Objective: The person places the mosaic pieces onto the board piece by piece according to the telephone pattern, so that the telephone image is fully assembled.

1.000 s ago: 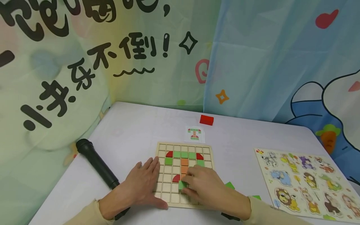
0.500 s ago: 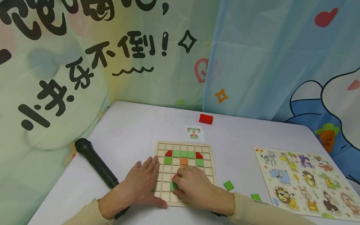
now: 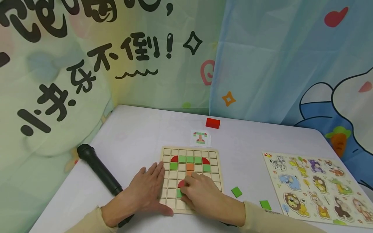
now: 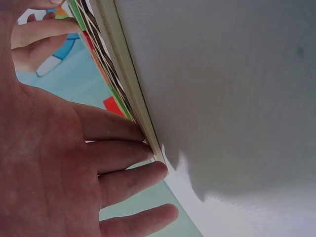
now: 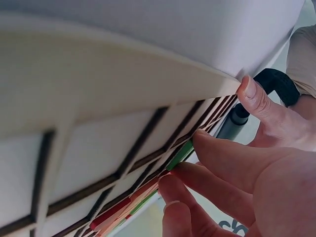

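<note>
A wooden grid board [image 3: 214,153] lies in the middle of the table. Set in it are green squares [image 3: 190,159], red quarter-circles [image 3: 174,159] and an orange square [image 3: 190,167]. My left hand [image 3: 147,189] rests along the board's left edge, fingers straight. Low on the board, my right hand [image 3: 205,192] pinches a green square tile [image 5: 180,154] between thumb and fingertips. That tile lies in or on a cell just below a red quarter-circle [image 3: 181,183]. The right hand hides the cells right of it. In the left wrist view, fingertips touch the board's side [image 4: 129,74].
Two loose green squares [image 3: 236,192] lie right of the board. Behind it are a pattern card [image 3: 200,138] and a red block [image 3: 213,123]. A black microphone [image 3: 99,168] lies left, partly under the left arm. An animal puzzle board [image 3: 317,191] lies at the right.
My right hand has carried the green tile left, from under the orange column to below the red quarter-circle, and now stays there. The left hand has kept its place.
</note>
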A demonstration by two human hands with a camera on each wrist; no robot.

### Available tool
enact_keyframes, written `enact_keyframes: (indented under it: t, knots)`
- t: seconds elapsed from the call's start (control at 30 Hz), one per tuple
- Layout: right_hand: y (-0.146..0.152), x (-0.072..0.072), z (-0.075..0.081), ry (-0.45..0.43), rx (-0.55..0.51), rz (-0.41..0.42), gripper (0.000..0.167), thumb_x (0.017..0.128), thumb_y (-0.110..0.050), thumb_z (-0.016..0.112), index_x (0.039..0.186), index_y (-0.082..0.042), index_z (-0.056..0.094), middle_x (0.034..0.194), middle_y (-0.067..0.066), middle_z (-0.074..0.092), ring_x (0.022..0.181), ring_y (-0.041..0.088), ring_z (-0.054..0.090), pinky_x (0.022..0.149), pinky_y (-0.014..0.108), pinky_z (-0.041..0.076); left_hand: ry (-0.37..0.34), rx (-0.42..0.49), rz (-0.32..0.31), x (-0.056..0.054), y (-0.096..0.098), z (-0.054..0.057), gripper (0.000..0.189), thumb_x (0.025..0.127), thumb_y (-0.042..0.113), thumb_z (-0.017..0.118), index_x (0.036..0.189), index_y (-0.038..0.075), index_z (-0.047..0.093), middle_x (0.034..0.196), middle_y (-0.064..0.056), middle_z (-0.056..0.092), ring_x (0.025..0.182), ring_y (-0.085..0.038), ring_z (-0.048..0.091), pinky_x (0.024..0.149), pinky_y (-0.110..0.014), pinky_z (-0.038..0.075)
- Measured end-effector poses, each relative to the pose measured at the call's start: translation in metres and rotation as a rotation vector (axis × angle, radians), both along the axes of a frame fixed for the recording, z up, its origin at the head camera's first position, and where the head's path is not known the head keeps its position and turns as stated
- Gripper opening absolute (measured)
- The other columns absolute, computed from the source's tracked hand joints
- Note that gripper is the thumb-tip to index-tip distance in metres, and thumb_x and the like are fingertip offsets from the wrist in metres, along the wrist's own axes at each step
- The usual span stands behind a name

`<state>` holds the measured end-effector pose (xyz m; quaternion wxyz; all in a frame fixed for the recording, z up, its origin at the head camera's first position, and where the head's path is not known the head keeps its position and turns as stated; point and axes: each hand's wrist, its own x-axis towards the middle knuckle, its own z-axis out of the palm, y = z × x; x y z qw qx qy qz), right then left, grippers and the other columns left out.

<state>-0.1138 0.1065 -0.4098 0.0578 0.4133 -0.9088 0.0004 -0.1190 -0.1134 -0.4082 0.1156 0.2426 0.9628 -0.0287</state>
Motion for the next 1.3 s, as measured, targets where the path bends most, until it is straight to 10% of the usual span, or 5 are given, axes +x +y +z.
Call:
enact_keyframes:
  t: [0.53,1.03,1.3]
  knots:
    - [0.017,0.002,0.005,-0.018,-0.056,-0.054,0.02,0.089,-0.035,0.078,0.104,-0.021,0.078,0.092,-0.007,0.067,0.08,0.01,0.058,0.07,0.026,0.053,-0.012,-0.006,-0.001,0.0,0.001,-0.001,0.138,0.061,0.098,0.06,0.157,0.002,0.038,0.167,-0.014,0.034,0.153,-0.029,0.039,0.114,-0.052,0.043]
    - [0.113,-0.007,0.017,-0.162,0.004,-0.442,0.042,0.08,-0.045,0.086,0.111,-0.019,0.08,0.1,-0.006,0.07,0.083,0.008,0.059,0.061,0.024,0.045,-0.019,-0.003,-0.002,-0.001,0.0,0.001,0.137,0.062,0.097,0.061,0.157,0.002,0.038,0.167,-0.015,0.034,0.153,-0.031,0.039,0.114,-0.053,0.043]
    - [0.142,0.0,0.008,-0.249,0.035,-0.488,0.039,0.077,-0.045,0.087,0.108,-0.023,0.081,0.097,-0.012,0.066,0.08,0.004,0.054,0.065,0.024,0.045,-0.014,0.002,-0.001,0.0,0.001,0.001,0.137,0.062,0.097,0.062,0.157,0.001,0.037,0.167,-0.015,0.034,0.153,-0.031,0.039,0.114,-0.053,0.043]
